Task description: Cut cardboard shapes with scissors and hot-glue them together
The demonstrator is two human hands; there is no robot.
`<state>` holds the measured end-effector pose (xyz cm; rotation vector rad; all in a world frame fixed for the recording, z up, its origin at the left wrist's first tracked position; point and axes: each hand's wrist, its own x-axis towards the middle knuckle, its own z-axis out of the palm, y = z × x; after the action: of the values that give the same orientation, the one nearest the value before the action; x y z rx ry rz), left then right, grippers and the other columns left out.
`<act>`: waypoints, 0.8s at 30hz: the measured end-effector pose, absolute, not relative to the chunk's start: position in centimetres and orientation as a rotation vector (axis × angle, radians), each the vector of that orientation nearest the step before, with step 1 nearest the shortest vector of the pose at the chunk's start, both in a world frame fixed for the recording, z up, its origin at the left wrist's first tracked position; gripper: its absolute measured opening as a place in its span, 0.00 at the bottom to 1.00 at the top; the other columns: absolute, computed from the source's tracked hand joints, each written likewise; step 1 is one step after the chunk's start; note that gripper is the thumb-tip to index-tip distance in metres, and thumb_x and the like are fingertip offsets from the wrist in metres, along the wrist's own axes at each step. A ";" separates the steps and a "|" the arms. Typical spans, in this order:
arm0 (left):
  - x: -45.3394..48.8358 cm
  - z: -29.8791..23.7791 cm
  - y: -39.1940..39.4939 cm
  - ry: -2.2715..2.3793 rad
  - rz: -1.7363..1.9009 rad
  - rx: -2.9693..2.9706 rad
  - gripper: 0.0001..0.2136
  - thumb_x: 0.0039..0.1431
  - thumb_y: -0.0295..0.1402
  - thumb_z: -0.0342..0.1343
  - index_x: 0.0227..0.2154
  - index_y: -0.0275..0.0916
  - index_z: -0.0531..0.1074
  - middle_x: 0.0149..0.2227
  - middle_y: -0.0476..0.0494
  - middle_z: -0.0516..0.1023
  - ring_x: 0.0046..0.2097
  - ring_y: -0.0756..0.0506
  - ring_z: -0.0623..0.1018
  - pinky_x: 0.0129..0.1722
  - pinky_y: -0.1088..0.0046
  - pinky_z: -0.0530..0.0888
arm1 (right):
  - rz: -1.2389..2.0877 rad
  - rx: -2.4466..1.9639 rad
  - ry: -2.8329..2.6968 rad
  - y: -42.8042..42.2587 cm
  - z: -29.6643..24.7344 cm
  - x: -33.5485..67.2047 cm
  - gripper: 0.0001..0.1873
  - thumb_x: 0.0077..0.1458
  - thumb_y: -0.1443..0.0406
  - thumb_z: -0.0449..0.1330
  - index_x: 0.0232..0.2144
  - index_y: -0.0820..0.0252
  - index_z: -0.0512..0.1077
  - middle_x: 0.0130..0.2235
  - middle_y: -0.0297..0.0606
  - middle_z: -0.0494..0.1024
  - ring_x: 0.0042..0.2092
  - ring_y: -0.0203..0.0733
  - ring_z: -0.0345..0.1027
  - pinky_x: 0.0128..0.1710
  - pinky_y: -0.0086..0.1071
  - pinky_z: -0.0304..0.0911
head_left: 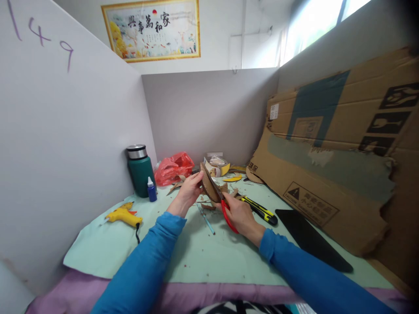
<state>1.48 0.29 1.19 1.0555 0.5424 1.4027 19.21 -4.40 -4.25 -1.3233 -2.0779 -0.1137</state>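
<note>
My left hand [190, 191] grips a brown piece of cardboard [208, 186] by its left edge, holding it up above the table. In my right hand [240, 214] is a pair of scissors with red handles [225, 214]. Their blades lie along the right side of the cardboard; whether they are parted I cannot tell. Below the hands a light blue pen-like stick [208, 223] rests on the table among cardboard scraps [208, 206]. Just right of my right hand lies a yellow and black utility knife [260, 210].
A yellow glue gun [124, 216], a green flask [140, 172] and a small blue bottle [151, 191] stand or lie at left. Behind are a red plastic bag [175, 168] and tape rolls [216, 165]. A large cardboard sheet [314, 170] leans at right beside a black flat board [312, 240].
</note>
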 end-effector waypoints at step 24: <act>1.3 1.1 0.3 0.514 1.405 1.074 0.14 0.46 0.37 0.65 0.34 0.34 0.76 0.34 0.42 0.79 0.34 0.48 0.76 0.33 0.73 0.73 | -0.170 -1.321 -2.070 -4.4 -4.5 19.1 0.15 0.62 0.57 0.47 0.45 0.57 0.65 0.39 0.38 0.78 0.39 0.41 0.73 0.32 0.29 0.55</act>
<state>1.33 0.33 1.12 1.0743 0.5141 1.4051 19.09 -4.45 -4.50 -1.3212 -2.0700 -0.1699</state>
